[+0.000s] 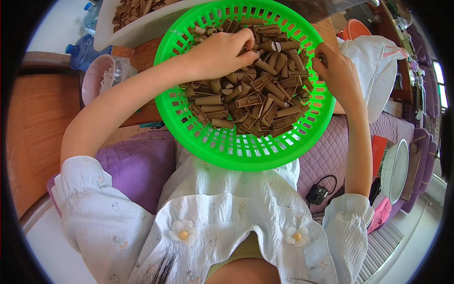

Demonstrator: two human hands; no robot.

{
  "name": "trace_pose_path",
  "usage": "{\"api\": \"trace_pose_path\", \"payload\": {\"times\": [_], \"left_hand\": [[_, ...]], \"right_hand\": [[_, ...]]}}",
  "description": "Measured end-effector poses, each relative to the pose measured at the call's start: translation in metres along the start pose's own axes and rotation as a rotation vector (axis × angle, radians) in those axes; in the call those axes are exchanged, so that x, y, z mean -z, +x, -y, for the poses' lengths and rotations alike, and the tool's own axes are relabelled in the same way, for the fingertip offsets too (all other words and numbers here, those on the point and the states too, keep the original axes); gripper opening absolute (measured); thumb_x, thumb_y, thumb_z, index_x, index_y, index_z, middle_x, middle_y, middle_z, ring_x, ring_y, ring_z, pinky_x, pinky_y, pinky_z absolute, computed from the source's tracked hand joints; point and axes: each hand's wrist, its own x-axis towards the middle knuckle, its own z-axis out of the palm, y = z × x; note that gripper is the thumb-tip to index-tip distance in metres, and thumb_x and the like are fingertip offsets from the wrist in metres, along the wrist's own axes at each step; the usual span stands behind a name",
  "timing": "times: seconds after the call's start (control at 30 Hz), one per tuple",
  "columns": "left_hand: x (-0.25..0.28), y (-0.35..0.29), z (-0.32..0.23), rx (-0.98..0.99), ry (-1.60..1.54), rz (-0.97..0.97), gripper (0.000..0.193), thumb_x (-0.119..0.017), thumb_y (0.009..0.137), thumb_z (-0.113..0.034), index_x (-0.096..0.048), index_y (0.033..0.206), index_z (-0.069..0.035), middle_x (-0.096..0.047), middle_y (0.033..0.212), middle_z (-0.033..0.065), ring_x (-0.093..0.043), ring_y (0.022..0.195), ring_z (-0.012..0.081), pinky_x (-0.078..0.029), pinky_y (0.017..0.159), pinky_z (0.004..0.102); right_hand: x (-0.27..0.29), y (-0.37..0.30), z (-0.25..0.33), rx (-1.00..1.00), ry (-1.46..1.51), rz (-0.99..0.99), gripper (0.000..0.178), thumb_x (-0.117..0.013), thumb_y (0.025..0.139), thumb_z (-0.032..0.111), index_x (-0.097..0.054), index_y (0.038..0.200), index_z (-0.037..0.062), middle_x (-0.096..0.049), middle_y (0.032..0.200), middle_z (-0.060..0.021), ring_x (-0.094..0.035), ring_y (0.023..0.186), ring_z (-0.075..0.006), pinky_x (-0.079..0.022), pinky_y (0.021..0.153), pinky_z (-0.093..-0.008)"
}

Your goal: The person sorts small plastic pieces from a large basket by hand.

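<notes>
A round green plastic basket (208,154) with slotted sides holds a heap of brown plastic pieces (257,102). They are short and half-round, some showing hollow, ribbed undersides. My left hand (222,54) reaches over the heap from the left, its thumb and fingers pinched on a small brown piece that they mostly hide. At the basket's right rim is my right hand (338,71), fingers curled in and closed. Whatever lies between those fingertips is hidden.
A white bin (111,28) of similar brown pieces stands at the far left. Beside it are a pink bucket (97,78) and a blue water jug (87,52). On the right are a white sack (373,66), an orange bowl (354,29) and a black charger (317,194) on the quilted seat.
</notes>
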Motion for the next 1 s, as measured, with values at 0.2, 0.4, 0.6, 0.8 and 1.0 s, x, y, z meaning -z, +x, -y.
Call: {"api": "trace_pose_path", "payload": {"times": [0.2, 0.4, 0.6, 0.8, 1.0], "left_hand": [[-0.008, -0.005, 0.010, -0.101, -0.010, 0.045, 0.024, -0.063, 0.074, -0.013, -0.050, 0.092, -0.004, -0.058, 0.086, 0.0082, -0.056, 0.084, 0.0199, -0.044, 0.073, 0.0342], [-0.011, -0.005, -0.009, 0.209, -0.377, 0.172, 0.020, -0.065, 0.075, -0.010, -0.055, 0.091, -0.003, -0.063, 0.089, 0.0091, -0.062, 0.084, 0.0212, -0.048, 0.073, 0.0344], [-0.022, 0.002, -0.011, -0.174, 0.037, -0.053, 0.029, -0.070, 0.073, -0.017, -0.054, 0.093, -0.003, -0.061, 0.089, 0.0114, -0.061, 0.076, 0.0259, -0.047, 0.070, 0.0371], [-0.034, 0.026, -0.035, -0.074, 0.245, 0.152, 0.036, -0.074, 0.070, -0.023, -0.054, 0.092, -0.001, -0.063, 0.078, 0.0140, -0.063, 0.076, 0.0333, -0.049, 0.067, 0.0424], [-0.039, 0.031, -0.040, 0.035, 0.436, 0.225, 0.039, -0.070, 0.071, -0.018, -0.052, 0.100, -0.001, -0.064, 0.077, 0.0159, -0.064, 0.078, 0.0333, -0.050, 0.067, 0.0424]], "right_hand": [[-0.007, -0.011, 0.018, 0.344, -0.127, 0.162, 0.015, -0.054, 0.080, 0.009, -0.052, 0.094, 0.0022, -0.055, 0.087, -0.0153, -0.060, 0.077, -0.0342, -0.047, 0.066, -0.0452], [-0.036, -0.017, 0.018, 0.504, -0.263, 0.239, 0.017, -0.056, 0.077, 0.006, -0.054, 0.094, 0.0054, -0.054, 0.084, -0.0094, -0.064, 0.070, -0.0283, -0.053, 0.060, -0.0367], [-0.036, -0.024, 0.021, 0.526, -0.516, 0.228, 0.018, -0.061, 0.072, 0.006, -0.059, 0.089, 0.0063, -0.058, 0.078, -0.0073, -0.064, 0.066, -0.0260, -0.053, 0.058, -0.0346], [-0.002, -0.021, 0.020, 0.376, -0.317, 0.343, 0.022, -0.063, 0.068, 0.006, -0.060, 0.089, 0.0010, -0.061, 0.081, -0.0124, -0.063, 0.070, -0.0273, -0.049, 0.061, -0.0370], [0.038, -0.016, -0.006, 0.041, 0.409, 0.410, 0.024, -0.057, 0.075, 0.009, -0.065, 0.095, -0.0001, -0.056, 0.063, -0.0032, -0.052, 0.052, -0.0090, -0.043, 0.049, -0.0242]]}}
